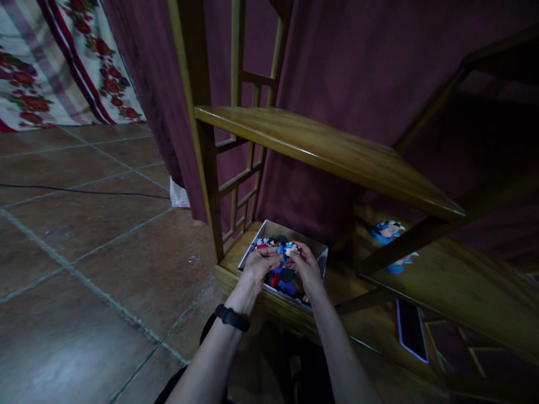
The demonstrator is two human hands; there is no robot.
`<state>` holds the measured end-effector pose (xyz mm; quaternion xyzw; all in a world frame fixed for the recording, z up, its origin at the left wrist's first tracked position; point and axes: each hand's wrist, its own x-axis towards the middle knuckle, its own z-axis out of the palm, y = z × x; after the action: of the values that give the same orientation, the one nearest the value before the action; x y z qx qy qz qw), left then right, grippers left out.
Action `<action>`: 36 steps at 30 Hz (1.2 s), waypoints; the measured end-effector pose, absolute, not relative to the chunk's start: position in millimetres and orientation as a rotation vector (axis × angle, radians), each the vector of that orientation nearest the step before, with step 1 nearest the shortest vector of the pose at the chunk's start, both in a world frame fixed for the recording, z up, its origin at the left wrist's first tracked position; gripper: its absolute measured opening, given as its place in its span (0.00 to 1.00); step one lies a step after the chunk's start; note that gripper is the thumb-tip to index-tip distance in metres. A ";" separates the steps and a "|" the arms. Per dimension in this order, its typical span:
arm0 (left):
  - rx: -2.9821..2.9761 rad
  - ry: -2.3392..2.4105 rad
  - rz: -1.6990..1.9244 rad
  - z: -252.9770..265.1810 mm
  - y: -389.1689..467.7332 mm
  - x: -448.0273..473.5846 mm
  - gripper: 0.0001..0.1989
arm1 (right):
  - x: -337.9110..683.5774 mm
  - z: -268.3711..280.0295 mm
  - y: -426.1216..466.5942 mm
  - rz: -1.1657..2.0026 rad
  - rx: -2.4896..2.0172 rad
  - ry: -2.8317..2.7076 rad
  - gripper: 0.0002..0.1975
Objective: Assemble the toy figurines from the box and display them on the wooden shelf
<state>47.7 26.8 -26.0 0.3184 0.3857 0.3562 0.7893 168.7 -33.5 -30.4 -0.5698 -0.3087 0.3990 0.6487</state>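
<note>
A small blue and white figurine [288, 250] is held between both my hands, just above an open cardboard box [318, 257]. My left hand [260, 265] grips it from the left with thumb and fingers. From the other side my right hand [306, 266] closes on it. Several more small figurines [288, 287] in red, blue, black and white lie in the box, partly hidden under my hands. The box rests on the low shelf [339, 283] of a wooden stand.
Two similar blue figurines [386, 230] stand on a shelf to the right. A phone [411, 330] lies on the lower board. An upper wooden shelf [320, 140] juts out above the box. Dark red curtain [337, 67] hangs behind; a black cable [84, 191] crosses the tiled floor.
</note>
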 end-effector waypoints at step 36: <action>0.444 0.859 0.768 -34.4 23.1 51.7 0.08 | 182.5 -61.6 -29.5 0.707 -1.432 -0.987 0.18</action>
<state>51.7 23.1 -34.4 0.2082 0.4029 0.3599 0.8154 182.5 -29.5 -61.6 -0.6153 -0.4241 0.3039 0.5910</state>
